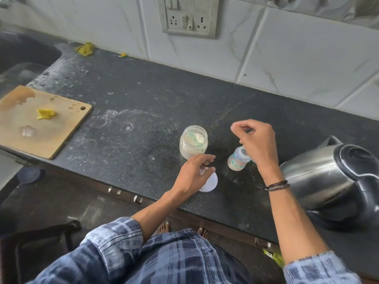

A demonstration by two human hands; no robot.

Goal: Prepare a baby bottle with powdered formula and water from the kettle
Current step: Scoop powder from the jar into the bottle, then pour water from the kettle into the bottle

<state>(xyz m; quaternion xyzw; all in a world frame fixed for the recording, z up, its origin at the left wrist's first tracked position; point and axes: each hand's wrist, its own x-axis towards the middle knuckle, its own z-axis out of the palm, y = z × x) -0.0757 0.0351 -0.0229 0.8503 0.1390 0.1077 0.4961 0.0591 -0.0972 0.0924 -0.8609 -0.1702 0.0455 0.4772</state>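
Note:
An open glass jar of white formula powder [193, 143] stands mid-counter, with a pale green scoop [195, 138] resting inside it. To its right is a small clear baby bottle [236, 161] with coloured print, open-topped, with white powder in the bottom. My right hand [255, 140] hovers just above the bottle's mouth, fingers pinched together, nothing visible in them. My left hand [193, 174] is curled over a round white lid [210, 183] lying near the counter's front edge, fingers gripping its rim. A steel electric kettle [320, 177] with a black handle sits at the right.
A wooden cutting board [41, 128] with a yellow scrap lies at the left, beside a dark sink [22, 56]. The dark stone counter [143, 111] is dusted with powder. A socket panel [189, 17] is on the tiled wall. Drawer handles run below the front edge.

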